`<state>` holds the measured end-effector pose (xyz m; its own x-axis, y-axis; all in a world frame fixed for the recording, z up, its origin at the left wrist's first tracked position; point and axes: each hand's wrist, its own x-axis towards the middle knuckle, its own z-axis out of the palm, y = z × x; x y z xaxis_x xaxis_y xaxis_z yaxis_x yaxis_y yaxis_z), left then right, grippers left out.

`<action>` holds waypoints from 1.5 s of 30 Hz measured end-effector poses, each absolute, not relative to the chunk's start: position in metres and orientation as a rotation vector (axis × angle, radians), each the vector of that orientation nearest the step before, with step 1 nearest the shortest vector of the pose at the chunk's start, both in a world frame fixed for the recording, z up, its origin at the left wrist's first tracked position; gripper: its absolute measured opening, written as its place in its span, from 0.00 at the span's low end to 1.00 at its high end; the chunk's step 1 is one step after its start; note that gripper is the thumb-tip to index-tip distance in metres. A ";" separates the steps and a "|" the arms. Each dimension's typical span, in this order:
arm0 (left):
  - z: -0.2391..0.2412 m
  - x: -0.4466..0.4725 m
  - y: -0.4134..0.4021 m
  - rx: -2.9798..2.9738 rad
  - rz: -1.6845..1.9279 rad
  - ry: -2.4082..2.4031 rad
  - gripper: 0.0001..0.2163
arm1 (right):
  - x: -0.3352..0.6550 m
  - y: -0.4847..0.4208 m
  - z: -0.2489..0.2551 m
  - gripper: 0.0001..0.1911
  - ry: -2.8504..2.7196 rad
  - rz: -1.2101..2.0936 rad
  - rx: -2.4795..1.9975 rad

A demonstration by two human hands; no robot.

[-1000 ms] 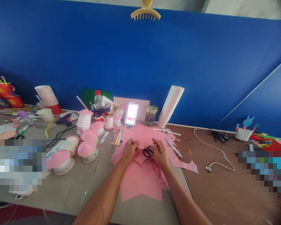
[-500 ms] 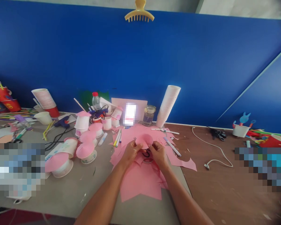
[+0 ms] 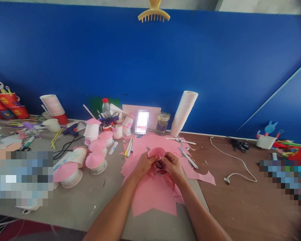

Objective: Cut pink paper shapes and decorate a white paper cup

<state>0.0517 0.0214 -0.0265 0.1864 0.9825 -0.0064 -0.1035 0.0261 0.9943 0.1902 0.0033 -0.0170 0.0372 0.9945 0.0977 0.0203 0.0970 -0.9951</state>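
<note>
A round piece of pink paper [image 3: 156,152] is pinched between my left hand [image 3: 146,164] and my right hand [image 3: 172,164], its near edge drawn together at my fingertips. Both hands are closed on it, above a heap of pink paper sheets and scraps [image 3: 153,199]. Below my fingers show the dark handles of a pair of scissors [image 3: 160,164], partly covered by the hands. To the left stand several paper cups topped with pink paper cones, such as this cup [image 3: 98,166].
A leaning stack of white paper cups [image 3: 184,113] and a glass jar [image 3: 163,124] stand behind the paper. Markers [image 3: 188,158] lie around it. At left is a glue gun [image 3: 74,130]; at right, a white cable [image 3: 243,174]. A blue partition [image 3: 102,50] closes off the back.
The pink paper circle has been bent and tilted, so its upright round face now looks flatter and curved. My hands have drawn closer together on it. The whole view has shifted slightly.
</note>
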 end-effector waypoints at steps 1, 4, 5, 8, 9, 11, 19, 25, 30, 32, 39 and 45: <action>-0.027 0.051 0.022 1.213 1.114 1.033 0.11 | 0.190 0.002 -0.014 0.14 -1.258 1.084 -1.162; -0.026 0.049 0.021 1.221 1.110 1.061 0.11 | 0.190 0.001 -0.009 0.19 -1.336 0.924 -1.163; -0.024 0.049 0.020 1.221 1.102 1.045 0.11 | 0.190 0.001 -0.009 0.18 -1.363 0.867 -1.184; -0.015 0.049 0.015 1.231 1.062 0.987 0.13 | 0.188 0.001 -0.010 0.13 -1.400 0.804 -1.286; -0.012 0.050 0.014 1.236 1.051 0.968 0.13 | 0.187 0.000 -0.011 0.12 -1.386 0.835 -1.310; -0.008 0.050 0.011 1.235 1.031 0.921 0.13 | 0.185 -0.002 -0.011 0.13 -1.319 0.957 -1.320; -0.011 0.051 0.016 1.255 1.131 0.884 0.11 | 0.184 -0.003 -0.010 0.12 -1.224 1.027 -1.322; -0.007 0.051 0.015 1.262 1.050 0.926 0.11 | 0.187 0.002 -0.017 0.10 -1.309 0.815 -1.339; -0.012 0.048 0.017 1.335 1.074 0.998 0.08 | 0.193 0.003 -0.017 0.10 -1.339 0.728 -1.235; -0.015 0.046 0.019 1.332 1.084 1.045 0.08 | 0.196 0.004 -0.018 0.12 -1.334 0.702 -1.202; -0.017 0.040 0.023 1.334 1.052 1.050 0.10 | 0.197 0.005 -0.019 0.15 -1.335 0.768 -1.219; -0.013 0.041 0.021 1.341 1.013 1.024 0.09 | 0.194 0.001 -0.013 0.14 -1.359 0.809 -1.262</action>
<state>0.0411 0.0210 -0.0134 0.2569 0.9664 0.0064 0.0169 -0.0111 0.9998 0.1936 0.0007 -0.0127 0.1221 0.9615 0.2461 0.2425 0.2115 -0.9468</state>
